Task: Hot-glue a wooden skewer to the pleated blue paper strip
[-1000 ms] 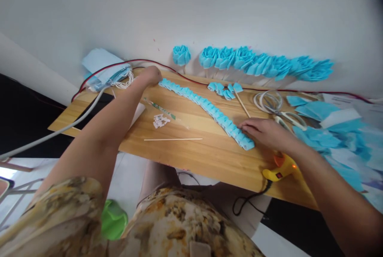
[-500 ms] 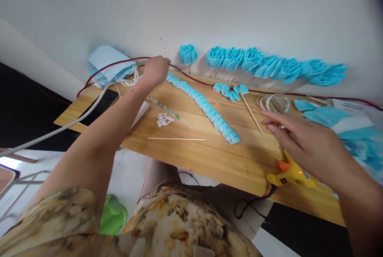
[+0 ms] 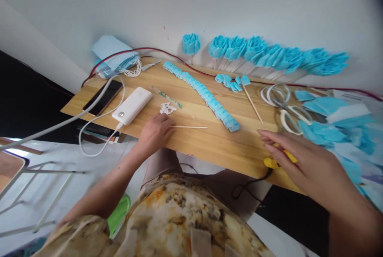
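Observation:
My left hand (image 3: 154,130) rests at the near edge of the wooden table (image 3: 215,145), fingers curled over the left end of a thin wooden stick (image 3: 191,127). My right hand (image 3: 299,155) hovers flat with fingers stretched out over a yellow glue gun (image 3: 271,163), which it mostly hides. A long pleated blue paper strip (image 3: 206,97) lies diagonally on the table between the two hands, touched by neither.
Blue paper roses (image 3: 239,46) line the wall. Scissors (image 3: 289,116), tape rings (image 3: 273,94), a second stick (image 3: 251,104) and blue paper pieces (image 3: 335,123) lie at the right. A white power bank (image 3: 132,105), phone (image 3: 103,97), cables and white scraps (image 3: 166,108) lie at the left.
My left hand has come back from the strip's far end to the thin stick at the near edge. My right hand left the strip's near end and moved over the glue gun.

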Demonstrator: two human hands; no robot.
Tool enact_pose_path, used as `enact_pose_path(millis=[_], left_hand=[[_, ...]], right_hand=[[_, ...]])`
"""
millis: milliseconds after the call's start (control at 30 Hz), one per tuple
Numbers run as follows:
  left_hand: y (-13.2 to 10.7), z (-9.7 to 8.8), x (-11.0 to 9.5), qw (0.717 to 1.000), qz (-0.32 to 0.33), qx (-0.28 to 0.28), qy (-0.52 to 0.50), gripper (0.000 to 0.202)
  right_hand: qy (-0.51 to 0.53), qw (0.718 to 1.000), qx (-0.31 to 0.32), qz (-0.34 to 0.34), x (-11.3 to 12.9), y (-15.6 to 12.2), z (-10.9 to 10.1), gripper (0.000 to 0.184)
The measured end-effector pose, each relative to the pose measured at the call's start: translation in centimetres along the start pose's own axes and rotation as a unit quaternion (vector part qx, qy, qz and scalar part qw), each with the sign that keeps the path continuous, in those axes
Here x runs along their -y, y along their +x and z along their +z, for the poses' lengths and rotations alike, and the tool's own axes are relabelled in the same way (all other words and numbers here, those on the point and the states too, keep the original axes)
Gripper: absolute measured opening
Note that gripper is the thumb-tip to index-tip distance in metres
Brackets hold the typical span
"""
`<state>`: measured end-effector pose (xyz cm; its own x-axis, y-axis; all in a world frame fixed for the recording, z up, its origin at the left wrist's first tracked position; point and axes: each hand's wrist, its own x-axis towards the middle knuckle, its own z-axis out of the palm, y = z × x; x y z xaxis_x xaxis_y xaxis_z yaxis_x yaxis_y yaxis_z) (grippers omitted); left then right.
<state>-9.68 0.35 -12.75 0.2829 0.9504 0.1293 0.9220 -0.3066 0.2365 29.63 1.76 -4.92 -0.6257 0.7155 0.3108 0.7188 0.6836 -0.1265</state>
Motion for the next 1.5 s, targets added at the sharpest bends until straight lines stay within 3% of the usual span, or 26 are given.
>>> enact_pose_path(millis=[200,367,500,633,800,967,1200,1333,1500], left_hand=[[-0.1,1.0,-0.7,0.998,-0.017,-0.048,-0.02,0.024],[0.7,1.5,-4.3,0.992,-0.01,-0.097,-0.077,0.025],[1.7,2.5,-7.6,0.99,0.029,-0.117,-0.072,0.026],[2.2,3.2,-9.2,0.987,0.054,-0.137,-0.059,0.025],[2.3,3.7,-9.8,0.982,0.055,-0.171,-0.053,0.021],[2.4,4.0,-10.0,0.977,0.073,-0.195,-0.056,0.021],[0.8,4.1,-9.7,0.983,0.024,-0.165,-0.074,0.025],[0.2,4.5,-10.0,0.985,0.008,-0.161,-0.065,0.026],[-0.1,4.9,-10.3,0.981,0.006,-0.175,-0.078,0.025]], right_hand=[[0.047,0.997,-0.005,0.058,0.4,0.0,0.1,0.028],[0.089,0.985,0.035,0.14,-1.5,0.5,2.1,0.035],[0.084,0.987,0.068,0.121,-2.9,1.1,4.0,0.04],[0.05,0.988,0.104,0.1,-3.7,1.5,4.8,0.043],[0.006,0.984,0.159,0.084,-4.0,2.0,4.9,0.046],[-0.01,0.981,0.177,0.077,-4.1,2.5,5.1,0.049],[0.014,0.982,0.181,0.058,-4.3,2.6,4.8,0.052],[0.035,0.98,0.186,0.066,-4.9,3.4,4.7,0.044],[0.056,0.968,0.211,0.127,-5.3,5.8,5.0,0.03]])
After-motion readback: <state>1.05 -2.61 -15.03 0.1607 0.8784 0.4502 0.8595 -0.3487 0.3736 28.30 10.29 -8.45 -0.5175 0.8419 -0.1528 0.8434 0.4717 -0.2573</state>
